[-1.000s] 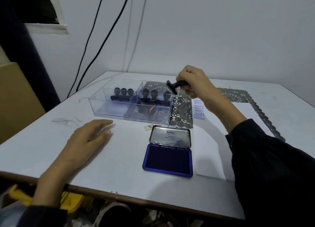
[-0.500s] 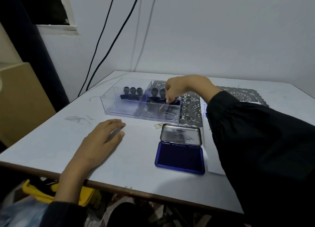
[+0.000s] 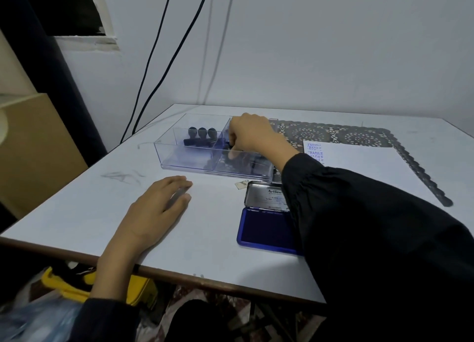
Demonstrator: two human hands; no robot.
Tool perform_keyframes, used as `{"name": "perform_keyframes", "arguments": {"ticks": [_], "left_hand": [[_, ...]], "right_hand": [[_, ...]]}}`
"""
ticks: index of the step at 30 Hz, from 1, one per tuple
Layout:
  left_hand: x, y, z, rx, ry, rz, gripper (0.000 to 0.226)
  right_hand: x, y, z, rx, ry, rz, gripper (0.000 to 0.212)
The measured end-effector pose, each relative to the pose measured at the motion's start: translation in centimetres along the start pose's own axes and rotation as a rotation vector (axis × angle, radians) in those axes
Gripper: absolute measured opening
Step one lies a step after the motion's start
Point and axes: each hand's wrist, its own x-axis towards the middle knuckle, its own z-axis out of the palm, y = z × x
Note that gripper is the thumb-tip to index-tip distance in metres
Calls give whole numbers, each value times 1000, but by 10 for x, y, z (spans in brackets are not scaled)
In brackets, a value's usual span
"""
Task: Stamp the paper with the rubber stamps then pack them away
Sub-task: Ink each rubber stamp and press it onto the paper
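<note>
**Right hand down in organiser, packing stamps**

Right hand [image 3: 252, 136] reaches into clear organiser [image 3: 179, 159] right compartment, fingers pinched over a dark stamp; grip itself hidden, cannot tell. Three stamps [image 3: 201, 134] stand at its 9 o'clock. Left hand [image 3: 156, 210] flat, fingers spread, bracing on table [image 3: 77, 213]. Stamped paper [image 3: 359, 162] at 3 o'clock. Open ink pad [image 3: 266, 226] under the sleeve, smudge risk.

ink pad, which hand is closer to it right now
Left. The left hand lies flat on the table beside the open ink pad; the right hand is farther back, reaching into the clear organizer tray.
</note>
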Motion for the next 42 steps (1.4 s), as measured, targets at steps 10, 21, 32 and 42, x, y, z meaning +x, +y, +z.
{"name": "perform_keyframes", "arguments": {"ticks": [10,21,32,42], "left_hand": [[1,2,-2,-30,-25,32,50],[-3,70,18,-416,-188,97,42],[0,68,40,-226,-155,123,56],[-3,71,39,-186,-145,98,47]], "right_hand": [[-26,17,-31,693,81,61,39],[-134,33,-31,914,-375,30,18],[-154,21,-9,735,-161,-108,35],[-174,9,6,462,74,-126,27]]}}
